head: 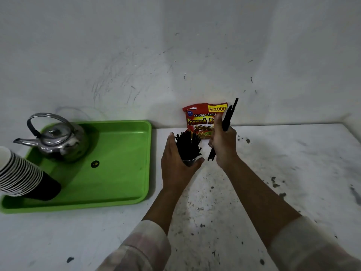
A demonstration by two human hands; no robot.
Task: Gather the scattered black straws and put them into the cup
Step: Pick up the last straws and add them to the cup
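While my left hand [176,163] wraps the one straw-filled dark paper cup [188,161], my right hand [222,142] grips several thin black plastic straws [227,119] just beside it, over the stained white table [273,173].

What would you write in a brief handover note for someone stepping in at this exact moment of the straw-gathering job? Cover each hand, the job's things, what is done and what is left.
Left hand: wrapped around the cup, steadying it on the white counter.
Right hand: closed on a small bundle of black straws, held raised beside the cup, in front of the red snack bag.
Done: many straws in the cup already stand fanned out.
Left: drop the held bundle into the cup. No loose straws show on the counter.
Not part of the job: green tray with kettle and stacked paper cups, to the left.
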